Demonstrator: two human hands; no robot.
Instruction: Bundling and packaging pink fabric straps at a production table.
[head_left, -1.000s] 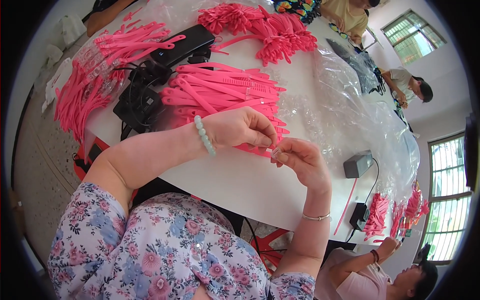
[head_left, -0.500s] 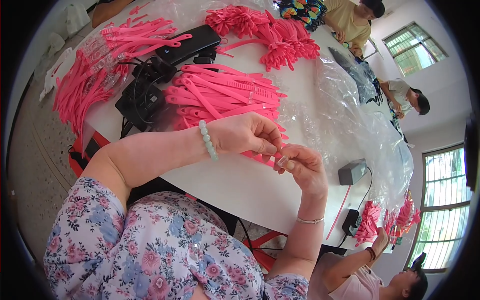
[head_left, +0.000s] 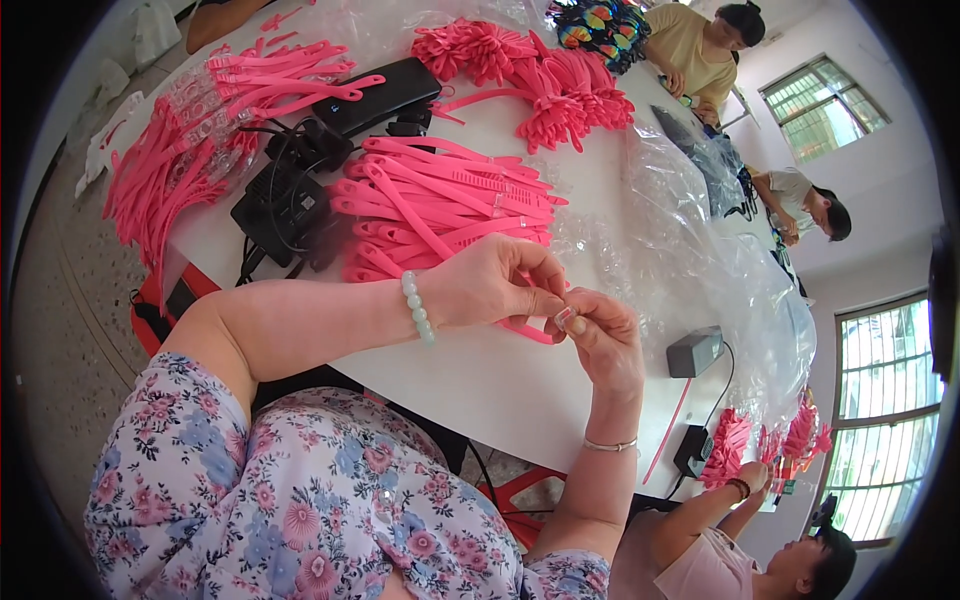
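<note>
My left hand [head_left: 487, 284] pinches the end of a pink rubbery strap [head_left: 532, 331] between thumb and fingertips. Against it, my right hand [head_left: 608, 340] grips a small clear plastic buckle [head_left: 565, 317], with pink showing in it. The fingertips of both hands nearly meet and partly hide where strap and buckle join. The rest of the strap hangs below my left fingers. Just beyond my hands lies a thick stack of pink straps [head_left: 455, 200], some bearing clear buckles. Loose clear buckles [head_left: 590, 225] are scattered to the right of that stack.
Strap bundles with clear fittings [head_left: 190, 150] lie left. Black power bank [head_left: 378, 95] and cabled black adapters [head_left: 285, 205] sit beside them. More pink bundles [head_left: 560, 85] are at the back. Clear plastic bags [head_left: 690, 240], a grey box [head_left: 695, 352] and several people working are to the right.
The buckle has tilted slightly in my right fingers and now shows pink inside it. My hands stay together at nearly the same place. The person at lower right has moved their hands.
</note>
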